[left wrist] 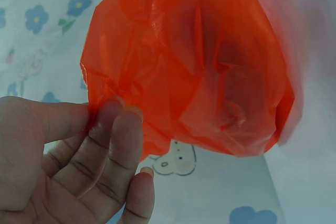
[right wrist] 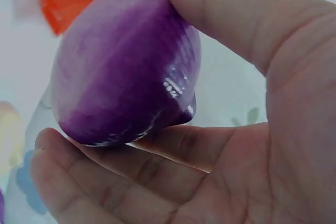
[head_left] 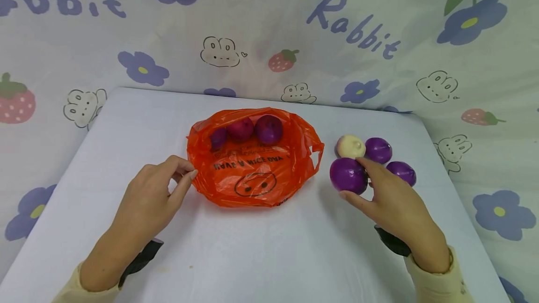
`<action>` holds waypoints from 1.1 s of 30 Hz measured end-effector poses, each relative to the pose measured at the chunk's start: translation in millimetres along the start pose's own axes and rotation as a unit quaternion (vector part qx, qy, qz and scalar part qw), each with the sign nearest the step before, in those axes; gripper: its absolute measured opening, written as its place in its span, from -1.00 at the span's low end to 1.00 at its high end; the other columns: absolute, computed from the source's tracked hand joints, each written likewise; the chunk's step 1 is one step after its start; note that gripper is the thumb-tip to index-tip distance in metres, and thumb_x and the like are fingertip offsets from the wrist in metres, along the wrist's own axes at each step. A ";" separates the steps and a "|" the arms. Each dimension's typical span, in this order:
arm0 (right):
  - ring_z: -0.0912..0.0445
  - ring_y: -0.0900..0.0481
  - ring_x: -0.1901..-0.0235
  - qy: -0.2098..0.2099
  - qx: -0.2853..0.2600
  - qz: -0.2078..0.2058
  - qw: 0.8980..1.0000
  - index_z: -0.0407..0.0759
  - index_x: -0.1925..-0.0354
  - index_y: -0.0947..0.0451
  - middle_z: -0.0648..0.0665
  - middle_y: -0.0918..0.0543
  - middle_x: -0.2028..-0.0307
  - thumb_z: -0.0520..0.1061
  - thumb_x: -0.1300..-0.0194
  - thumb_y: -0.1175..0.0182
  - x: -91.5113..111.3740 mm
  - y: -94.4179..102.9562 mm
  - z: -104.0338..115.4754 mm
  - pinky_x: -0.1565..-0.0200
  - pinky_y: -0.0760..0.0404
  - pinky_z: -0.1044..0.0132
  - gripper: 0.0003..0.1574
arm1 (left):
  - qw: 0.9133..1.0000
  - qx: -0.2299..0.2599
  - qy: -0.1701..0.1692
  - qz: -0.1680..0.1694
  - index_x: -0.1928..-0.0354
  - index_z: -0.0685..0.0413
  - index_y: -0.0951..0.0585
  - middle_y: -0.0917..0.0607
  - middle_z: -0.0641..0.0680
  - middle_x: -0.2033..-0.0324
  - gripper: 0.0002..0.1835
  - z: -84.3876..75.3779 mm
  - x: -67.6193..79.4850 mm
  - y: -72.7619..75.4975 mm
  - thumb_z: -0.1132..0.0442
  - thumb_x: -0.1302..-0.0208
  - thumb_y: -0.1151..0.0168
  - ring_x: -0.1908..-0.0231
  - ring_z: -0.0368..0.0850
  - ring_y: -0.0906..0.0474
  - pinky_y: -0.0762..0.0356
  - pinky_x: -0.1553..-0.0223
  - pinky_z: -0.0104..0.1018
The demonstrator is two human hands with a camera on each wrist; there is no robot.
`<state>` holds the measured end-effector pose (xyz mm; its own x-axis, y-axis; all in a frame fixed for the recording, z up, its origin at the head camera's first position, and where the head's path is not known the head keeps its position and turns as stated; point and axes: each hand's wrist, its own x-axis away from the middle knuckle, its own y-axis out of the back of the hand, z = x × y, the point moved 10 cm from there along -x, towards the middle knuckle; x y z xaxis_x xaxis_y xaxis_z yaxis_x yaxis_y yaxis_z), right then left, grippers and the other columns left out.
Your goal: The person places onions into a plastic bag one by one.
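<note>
My left hand [head_left: 153,195] pinches the left rim of an orange-red plastic bag [head_left: 223,186] between thumb and fingers, and the left wrist view shows the thin film [left wrist: 157,77] caught there. The bag's mouth gapes open. Inside, toward its back, lie a large dark purple onion [head_left: 269,130], a redder round one [head_left: 241,129] and a partly hidden purple one [head_left: 218,138]. To the right of the bag, my right hand [head_left: 391,200] grips a glossy purple onion [head_left: 348,176] by thumb and fingers. In the right wrist view this onion [right wrist: 126,66] shows a pointed end toward the palm.
Behind the right hand, a pale onion [head_left: 350,146] and two purple ones, one at the back [head_left: 379,150] and one farther right [head_left: 402,173], lie on the white tabletop [head_left: 269,256]. A patterned cloth [head_left: 252,13] hangs behind the table.
</note>
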<state>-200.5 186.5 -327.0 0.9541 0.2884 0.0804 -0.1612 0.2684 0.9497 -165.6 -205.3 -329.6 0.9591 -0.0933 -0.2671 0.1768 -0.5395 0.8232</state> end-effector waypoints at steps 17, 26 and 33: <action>0.01 -0.67 0.11 0.096 -0.025 -0.003 0.995 -0.24 -0.47 -0.36 -0.15 -0.67 -0.04 0.32 -0.26 -0.46 -21.3 7.2 72.0 0.08 -0.73 0.04 0.07 | 0.999 0.003 -0.027 -0.018 0.08 0.06 -0.64 -0.74 -0.01 0.36 -0.76 -4.2 1.1 3.1 0.37 -0.27 -0.48 0.30 0.02 -0.57 -0.49 0.34 -0.07; -0.06 -0.68 -0.12 0.154 -0.003 0.009 0.988 -0.24 -0.50 -0.30 -0.25 -0.58 -0.29 0.25 -0.28 -0.48 -38.2 3.2 107.0 -0.02 -0.71 0.02 0.08 | 0.999 0.005 -0.036 -0.019 0.09 0.07 -0.64 -0.73 -0.03 0.38 -0.77 -6.5 0.6 3.7 0.38 -0.27 -0.48 0.31 0.00 -0.56 -0.47 0.33 -0.08; 0.00 -0.77 0.10 0.201 0.019 0.023 0.979 -0.24 -0.50 -0.26 -0.24 -0.54 -0.32 0.18 -0.30 -0.49 -53.1 -4.8 136.4 0.08 -0.74 0.13 0.05 | 0.999 0.002 -0.032 -0.015 0.08 0.07 -0.64 -0.73 -0.02 0.38 -0.77 -6.0 0.8 3.3 0.38 -0.28 -0.46 0.32 0.00 -0.55 -0.47 0.33 -0.07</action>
<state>-216.0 44.5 -294.6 0.7683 0.6401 0.0053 -0.1851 0.2142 0.9591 -162.9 -202.1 -324.1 0.9373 -0.1308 -0.3231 0.2038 -0.5465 0.8123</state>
